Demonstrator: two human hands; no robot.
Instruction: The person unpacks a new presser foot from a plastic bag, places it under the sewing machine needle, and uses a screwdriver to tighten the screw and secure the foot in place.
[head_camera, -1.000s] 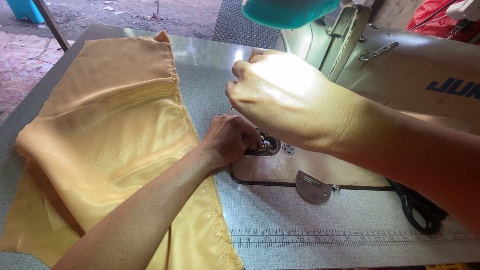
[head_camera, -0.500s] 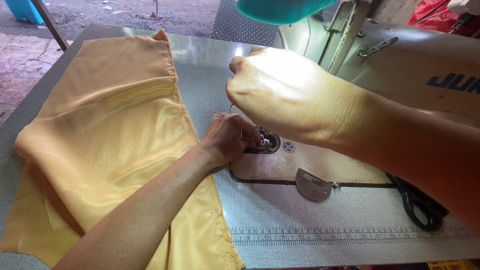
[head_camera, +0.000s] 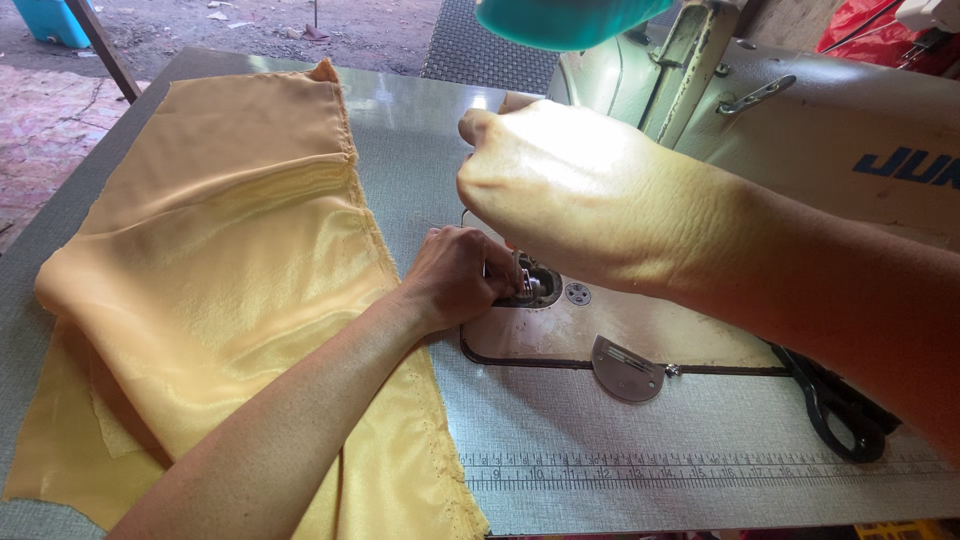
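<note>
Lengthwise, yellow cloth (head_camera: 215, 270) running away, left hand (head_camera: 455, 275) seemingly at presser foot (head_camera: 528, 285)

Two hands (head_camera: 455, 275), one yellow cloth (head_camera: 220, 280).

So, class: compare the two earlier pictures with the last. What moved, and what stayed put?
Very little changed. The right hand stays raised over the needle area, drifting barely left. The left hand keeps its fingertips at the presser foot. Nothing was picked up or let go. The yellow cloth, scissors and table lie as before.
</note>
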